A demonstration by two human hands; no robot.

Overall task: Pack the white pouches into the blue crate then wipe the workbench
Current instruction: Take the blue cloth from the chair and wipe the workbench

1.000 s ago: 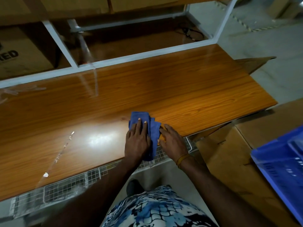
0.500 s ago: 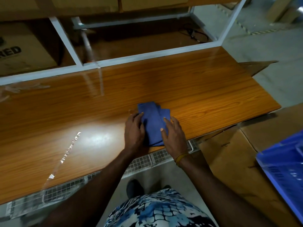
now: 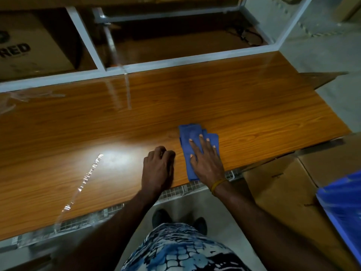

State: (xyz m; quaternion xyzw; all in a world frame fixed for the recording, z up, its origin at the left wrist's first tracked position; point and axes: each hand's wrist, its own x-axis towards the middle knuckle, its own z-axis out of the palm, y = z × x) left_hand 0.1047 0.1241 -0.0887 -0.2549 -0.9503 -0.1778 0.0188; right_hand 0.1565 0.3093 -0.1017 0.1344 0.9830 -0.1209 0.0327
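A folded blue cloth [image 3: 192, 134] lies on the wooden workbench [image 3: 244, 114] near its front edge. My right hand [image 3: 205, 159] lies flat on the cloth with fingers spread and straight, pressing it to the wood. My left hand [image 3: 158, 167] rests on the bench just left of the cloth, fingers curled under and holding nothing. A corner of the blue crate [image 3: 343, 210] shows at the right edge, below bench height. No white pouches are visible.
Strips of clear tape [image 3: 86, 178] stick to the bench at left. A white metal frame [image 3: 136, 65] runs along the back, with a cardboard box [image 3: 29, 49] behind it. Cardboard boxes [image 3: 289, 190] stand to the right under the crate. A wire mesh tray [image 3: 175, 190] hangs under the front edge.
My left hand has come off the cloth and curled up beside it. My right hand has moved onto the cloth and now lies flat on it, and the cloth lies further right.
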